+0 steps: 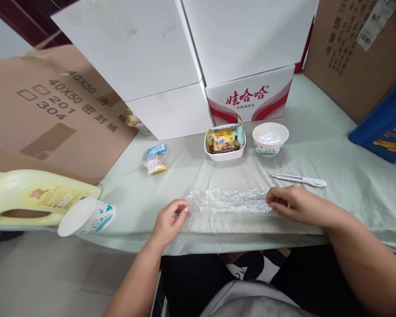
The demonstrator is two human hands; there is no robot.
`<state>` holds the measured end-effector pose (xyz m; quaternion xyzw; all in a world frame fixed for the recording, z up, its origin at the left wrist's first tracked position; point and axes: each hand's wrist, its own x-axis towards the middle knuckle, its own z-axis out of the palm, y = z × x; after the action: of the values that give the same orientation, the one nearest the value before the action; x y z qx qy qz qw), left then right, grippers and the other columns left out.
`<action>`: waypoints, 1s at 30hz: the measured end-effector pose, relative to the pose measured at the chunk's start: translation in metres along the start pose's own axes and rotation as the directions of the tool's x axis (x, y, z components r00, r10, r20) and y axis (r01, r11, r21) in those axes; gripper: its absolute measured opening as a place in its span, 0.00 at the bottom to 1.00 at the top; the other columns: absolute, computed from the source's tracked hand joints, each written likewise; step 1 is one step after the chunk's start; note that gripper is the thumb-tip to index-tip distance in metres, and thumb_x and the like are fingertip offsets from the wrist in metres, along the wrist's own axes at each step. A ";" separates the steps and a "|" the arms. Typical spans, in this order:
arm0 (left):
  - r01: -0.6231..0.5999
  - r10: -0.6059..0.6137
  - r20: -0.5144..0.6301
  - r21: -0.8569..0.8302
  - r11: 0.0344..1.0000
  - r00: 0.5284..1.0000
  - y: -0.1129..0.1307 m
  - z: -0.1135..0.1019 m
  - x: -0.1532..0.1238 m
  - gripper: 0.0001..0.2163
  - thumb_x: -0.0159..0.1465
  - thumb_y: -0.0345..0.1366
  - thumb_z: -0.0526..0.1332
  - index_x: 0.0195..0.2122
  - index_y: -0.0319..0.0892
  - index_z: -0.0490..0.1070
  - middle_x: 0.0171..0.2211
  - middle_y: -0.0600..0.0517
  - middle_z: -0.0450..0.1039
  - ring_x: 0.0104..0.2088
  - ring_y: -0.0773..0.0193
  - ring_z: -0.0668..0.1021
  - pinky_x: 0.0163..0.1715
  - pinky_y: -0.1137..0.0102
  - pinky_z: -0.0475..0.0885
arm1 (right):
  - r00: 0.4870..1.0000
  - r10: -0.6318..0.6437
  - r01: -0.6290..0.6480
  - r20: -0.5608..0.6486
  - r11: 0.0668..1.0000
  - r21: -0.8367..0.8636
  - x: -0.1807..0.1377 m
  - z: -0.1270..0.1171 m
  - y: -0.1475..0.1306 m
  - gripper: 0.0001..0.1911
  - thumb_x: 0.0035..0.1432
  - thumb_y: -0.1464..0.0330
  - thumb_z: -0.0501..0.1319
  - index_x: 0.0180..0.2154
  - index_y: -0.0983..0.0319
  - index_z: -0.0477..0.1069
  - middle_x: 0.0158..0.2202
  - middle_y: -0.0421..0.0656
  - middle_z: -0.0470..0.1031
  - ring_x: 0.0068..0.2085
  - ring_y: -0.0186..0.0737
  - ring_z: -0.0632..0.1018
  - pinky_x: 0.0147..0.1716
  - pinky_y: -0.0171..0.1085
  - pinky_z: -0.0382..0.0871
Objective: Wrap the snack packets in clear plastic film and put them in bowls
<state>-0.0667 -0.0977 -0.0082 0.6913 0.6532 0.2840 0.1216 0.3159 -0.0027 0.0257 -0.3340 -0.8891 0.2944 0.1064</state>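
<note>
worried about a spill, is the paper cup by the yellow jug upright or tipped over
Tipped: the paper cup lies on its side against the yellow jug, its flat end facing the camera.

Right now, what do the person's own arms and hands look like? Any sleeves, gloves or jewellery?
Both arms are bare right down from the bottom edge of the picture: no sleeves show. The left hand and the right hand have no gloves, and no rings, watch or bracelet can be seen on fingers or wrists. Nails look short and unpainted.
</note>
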 end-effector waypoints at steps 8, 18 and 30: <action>0.138 -0.139 -0.002 0.138 0.981 0.990 -0.006 0.020 0.039 0.15 0.62 0.41 0.57 0.48 0.43 0.71 0.32 0.53 0.75 0.31 0.63 0.78 0.37 0.68 0.74 | 0.946 0.251 -0.308 -0.206 0.895 -0.324 0.022 0.022 0.012 0.10 0.62 0.67 0.54 0.42 0.60 0.72 0.30 0.44 0.79 0.30 0.43 0.78 0.27 0.36 0.60; -0.045 0.164 -0.263 0.407 0.912 0.951 0.030 0.021 0.031 0.15 0.66 0.38 0.54 0.49 0.38 0.72 0.48 0.38 0.70 0.52 0.48 0.73 0.53 0.54 0.68 | 0.930 0.037 -0.160 -0.367 0.936 -0.313 0.017 0.023 0.014 0.15 0.63 0.62 0.56 0.47 0.61 0.72 0.43 0.50 0.76 0.42 0.49 0.77 0.39 0.43 0.70; -0.393 0.250 0.381 0.364 0.845 0.890 0.061 0.061 0.005 0.36 0.62 0.58 0.57 0.68 0.52 0.50 0.70 0.43 0.45 0.69 0.34 0.43 0.60 0.34 0.44 | 0.976 -0.216 0.208 -0.024 0.962 -0.178 0.009 0.017 0.008 0.21 0.49 0.65 0.69 0.47 0.59 0.75 0.56 0.50 0.70 0.56 0.53 0.69 0.54 0.50 0.64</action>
<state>0.0176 -0.0880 -0.0238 0.8381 0.5441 0.0333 0.0197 0.3068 0.0000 0.0068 -0.2514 -0.9395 0.1952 0.1269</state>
